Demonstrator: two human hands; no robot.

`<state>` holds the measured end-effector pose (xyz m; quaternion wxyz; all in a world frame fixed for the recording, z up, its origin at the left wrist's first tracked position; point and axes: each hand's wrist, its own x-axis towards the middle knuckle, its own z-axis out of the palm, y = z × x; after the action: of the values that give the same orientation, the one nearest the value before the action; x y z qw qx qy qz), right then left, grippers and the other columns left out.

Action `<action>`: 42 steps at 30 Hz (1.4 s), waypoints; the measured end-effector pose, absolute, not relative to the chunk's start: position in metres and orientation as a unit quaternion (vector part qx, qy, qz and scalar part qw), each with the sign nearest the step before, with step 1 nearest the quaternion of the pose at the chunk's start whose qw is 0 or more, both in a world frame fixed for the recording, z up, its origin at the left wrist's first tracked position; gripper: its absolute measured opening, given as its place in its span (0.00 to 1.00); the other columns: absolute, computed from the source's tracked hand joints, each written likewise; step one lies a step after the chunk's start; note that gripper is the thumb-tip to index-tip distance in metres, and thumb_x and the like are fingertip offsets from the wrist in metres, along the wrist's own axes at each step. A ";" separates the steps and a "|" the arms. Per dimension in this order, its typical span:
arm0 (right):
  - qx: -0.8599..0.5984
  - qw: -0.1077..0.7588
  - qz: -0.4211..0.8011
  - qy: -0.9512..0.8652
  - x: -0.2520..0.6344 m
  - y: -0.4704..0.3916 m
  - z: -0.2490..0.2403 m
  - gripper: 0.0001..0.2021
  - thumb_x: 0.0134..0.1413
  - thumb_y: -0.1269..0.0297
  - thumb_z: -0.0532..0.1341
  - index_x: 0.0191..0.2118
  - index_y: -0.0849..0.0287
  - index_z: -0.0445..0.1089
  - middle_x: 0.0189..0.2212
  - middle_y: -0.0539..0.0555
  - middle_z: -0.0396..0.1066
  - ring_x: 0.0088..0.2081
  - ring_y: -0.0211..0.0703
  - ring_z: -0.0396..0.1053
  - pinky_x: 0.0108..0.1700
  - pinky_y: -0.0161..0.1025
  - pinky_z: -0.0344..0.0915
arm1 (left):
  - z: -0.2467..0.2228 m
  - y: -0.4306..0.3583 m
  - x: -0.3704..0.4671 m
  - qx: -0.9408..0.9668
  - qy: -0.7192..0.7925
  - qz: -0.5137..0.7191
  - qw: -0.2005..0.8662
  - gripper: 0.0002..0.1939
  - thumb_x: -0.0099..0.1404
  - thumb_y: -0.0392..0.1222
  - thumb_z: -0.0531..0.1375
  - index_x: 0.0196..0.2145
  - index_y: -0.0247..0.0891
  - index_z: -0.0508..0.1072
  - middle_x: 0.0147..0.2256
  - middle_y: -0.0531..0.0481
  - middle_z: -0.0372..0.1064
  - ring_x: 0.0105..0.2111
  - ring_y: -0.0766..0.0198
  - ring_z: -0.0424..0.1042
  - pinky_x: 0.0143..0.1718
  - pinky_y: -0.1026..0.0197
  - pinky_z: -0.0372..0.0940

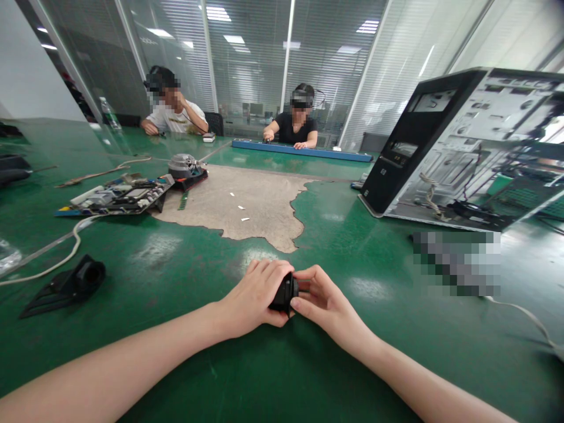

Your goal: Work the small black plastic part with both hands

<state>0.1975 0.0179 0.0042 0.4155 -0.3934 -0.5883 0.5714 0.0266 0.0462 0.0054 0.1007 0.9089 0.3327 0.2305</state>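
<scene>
Close in front of me, both hands meet on a small black part (285, 295) with a raised rim; its exact kind I cannot make out. My left hand (258, 291) is wrapped over its left side, hiding much of it. On the right side, my right hand (324, 298) grips the rim between thumb and fingers. Farther left on the green table (185, 364) lies a black plastic piece (73, 285) with a round opening and a flat pointed end, apart from both hands.
A circuit board (126, 195) and a cooler with a fan (187, 167) are at the left, near a bare worn patch (259, 205) with paper scraps. An open computer case (388, 170) stands right, with a pixelated object (453, 264) before it. Two people sit opposite by a blue bar (304, 151).
</scene>
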 end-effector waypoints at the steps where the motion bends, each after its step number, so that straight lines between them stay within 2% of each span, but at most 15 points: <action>1: -0.388 0.418 0.569 -0.592 0.198 0.017 0.004 0.13 0.45 0.62 0.62 0.37 0.55 0.58 0.37 0.50 0.63 0.40 0.40 0.65 0.46 0.43 0.62 | 0.005 0.046 0.027 0.908 0.332 0.234 0.098 0.29 0.49 0.37 0.59 0.47 0.38 0.52 0.45 0.46 0.60 0.41 0.56 0.61 0.41 0.55 0.54; 8: -0.386 0.435 0.573 -0.577 0.197 0.018 0.000 0.11 0.48 0.60 0.60 0.35 0.54 0.58 0.35 0.49 0.63 0.40 0.39 0.64 0.42 0.40 0.64 | 0.000 0.047 0.027 0.904 0.332 0.251 0.096 0.29 0.48 0.38 0.59 0.47 0.39 0.53 0.44 0.47 0.61 0.40 0.56 0.61 0.40 0.56 0.54; 12: -0.393 0.422 0.576 -0.580 0.198 0.019 0.001 0.13 0.48 0.61 0.60 0.39 0.55 0.58 0.38 0.51 0.63 0.41 0.40 0.64 0.43 0.42 0.63 | 0.002 0.047 0.027 0.904 0.333 0.250 0.098 0.29 0.48 0.38 0.59 0.47 0.39 0.53 0.45 0.47 0.61 0.40 0.56 0.61 0.40 0.55 0.54; 17: -0.381 0.415 0.581 -0.587 0.199 0.018 0.002 0.14 0.45 0.63 0.63 0.37 0.54 0.57 0.36 0.50 0.64 0.41 0.39 0.65 0.45 0.42 0.62 | 0.007 0.046 0.026 0.908 0.332 0.234 0.101 0.28 0.49 0.37 0.59 0.47 0.39 0.53 0.45 0.46 0.61 0.41 0.56 0.61 0.41 0.55 0.54; 24: -0.384 0.432 0.579 -0.575 0.197 0.020 0.002 0.12 0.47 0.59 0.61 0.35 0.54 0.58 0.34 0.49 0.63 0.38 0.39 0.64 0.41 0.39 0.64 | 0.005 0.047 0.026 0.906 0.332 0.242 0.100 0.29 0.49 0.39 0.60 0.48 0.39 0.53 0.45 0.47 0.61 0.41 0.56 0.61 0.41 0.55 0.54; 28: -0.384 0.416 0.588 -0.578 0.198 0.020 0.003 0.13 0.47 0.60 0.60 0.38 0.55 0.58 0.36 0.51 0.64 0.39 0.40 0.65 0.42 0.41 0.64 | 0.003 0.047 0.026 0.906 0.331 0.244 0.099 0.28 0.49 0.38 0.59 0.47 0.39 0.53 0.45 0.47 0.61 0.41 0.57 0.61 0.40 0.56 0.54; 33: -0.372 0.413 0.582 -0.593 0.200 0.018 0.005 0.15 0.44 0.65 0.63 0.36 0.54 0.56 0.36 0.49 0.64 0.42 0.40 0.65 0.48 0.43 0.60 | 0.005 0.047 0.026 0.907 0.332 0.238 0.102 0.28 0.48 0.36 0.58 0.47 0.39 0.53 0.45 0.47 0.60 0.40 0.56 0.61 0.40 0.55 0.54; 38: -0.374 0.415 0.587 -0.586 0.199 0.018 0.003 0.12 0.48 0.61 0.60 0.37 0.54 0.57 0.36 0.50 0.64 0.40 0.39 0.65 0.44 0.42 0.63 | 0.003 0.049 0.025 0.907 0.332 0.242 0.092 0.29 0.49 0.38 0.59 0.47 0.39 0.52 0.44 0.48 0.61 0.39 0.56 0.61 0.40 0.55 0.53; 42: -0.381 0.416 0.570 -0.597 0.198 0.019 0.002 0.12 0.50 0.62 0.59 0.40 0.54 0.57 0.37 0.51 0.63 0.41 0.40 0.65 0.43 0.41 0.64 | 0.002 0.050 0.024 0.908 0.335 0.237 0.086 0.29 0.49 0.38 0.60 0.47 0.39 0.52 0.45 0.47 0.60 0.40 0.56 0.60 0.40 0.55 0.53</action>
<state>0.1982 0.0193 0.0024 0.4157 -0.3809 -0.5973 0.5704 0.0241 0.0501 0.0018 0.0863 0.9078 0.3352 0.2368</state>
